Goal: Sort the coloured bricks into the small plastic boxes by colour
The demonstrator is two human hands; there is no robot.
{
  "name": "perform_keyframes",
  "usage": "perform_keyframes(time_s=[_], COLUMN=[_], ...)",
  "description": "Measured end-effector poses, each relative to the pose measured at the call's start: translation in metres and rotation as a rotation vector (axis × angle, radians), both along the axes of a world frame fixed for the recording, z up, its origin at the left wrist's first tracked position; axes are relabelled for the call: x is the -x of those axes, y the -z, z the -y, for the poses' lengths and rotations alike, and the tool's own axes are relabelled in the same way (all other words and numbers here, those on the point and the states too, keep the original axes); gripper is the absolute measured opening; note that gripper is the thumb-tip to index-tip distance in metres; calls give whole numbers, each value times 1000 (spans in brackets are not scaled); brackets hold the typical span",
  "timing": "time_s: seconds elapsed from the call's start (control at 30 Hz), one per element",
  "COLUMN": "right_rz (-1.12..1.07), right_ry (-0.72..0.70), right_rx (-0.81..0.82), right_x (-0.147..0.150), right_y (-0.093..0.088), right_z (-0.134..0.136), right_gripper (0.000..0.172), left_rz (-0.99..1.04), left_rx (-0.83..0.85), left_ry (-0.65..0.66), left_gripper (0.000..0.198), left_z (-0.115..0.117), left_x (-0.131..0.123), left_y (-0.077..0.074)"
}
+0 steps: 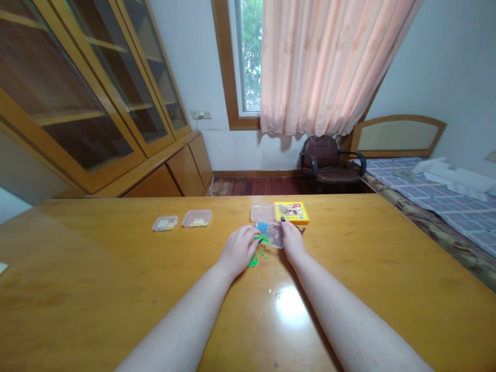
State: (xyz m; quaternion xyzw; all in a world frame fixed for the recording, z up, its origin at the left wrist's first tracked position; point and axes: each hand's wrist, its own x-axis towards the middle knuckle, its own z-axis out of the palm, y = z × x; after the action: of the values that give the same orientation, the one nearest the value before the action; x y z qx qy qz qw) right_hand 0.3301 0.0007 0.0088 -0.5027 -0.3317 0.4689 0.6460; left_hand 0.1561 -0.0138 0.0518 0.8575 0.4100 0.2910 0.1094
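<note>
Clear bag point(270, 232) at centre of frame, low over bench point(96, 268), loose green bits point(256, 257) scattered just below it. Right hand point(292, 240) grip closed, pinching bag's right edge. Left hand point(238, 249) curled at bag's left end; cannot tell if its grip holds anything. Judged best: keep bag low, tilt slowly, so bits don't bounce away. Yellow box point(291, 212) and clear tray point(262, 212) just beyond; two small trays point(197, 218) further left.
</note>
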Motion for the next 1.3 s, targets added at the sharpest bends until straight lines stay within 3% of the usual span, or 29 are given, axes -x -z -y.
perform_keyframes(time_s=[0.3, 0.77, 1.07, 1.3], right_rz=[22, 7, -30, -45], right_ry=[14, 9, 7, 8], right_rx=[19, 21, 35, 39], right_x=[1, 1, 2, 2], right_y=[-5, -7, -7, -9], right_z=[1, 2, 2, 2], right_gripper=[31, 34, 31, 31], left_rz=[1, -120, -272, -276], left_rx=[41, 121, 141, 169], left_ry=[-136, -160, -10, -21], left_gripper=[23, 24, 22, 21], left_z=[-10, -11, -7, -8], left_x=[6, 4, 2, 3], left_y=[5, 7, 10, 10])
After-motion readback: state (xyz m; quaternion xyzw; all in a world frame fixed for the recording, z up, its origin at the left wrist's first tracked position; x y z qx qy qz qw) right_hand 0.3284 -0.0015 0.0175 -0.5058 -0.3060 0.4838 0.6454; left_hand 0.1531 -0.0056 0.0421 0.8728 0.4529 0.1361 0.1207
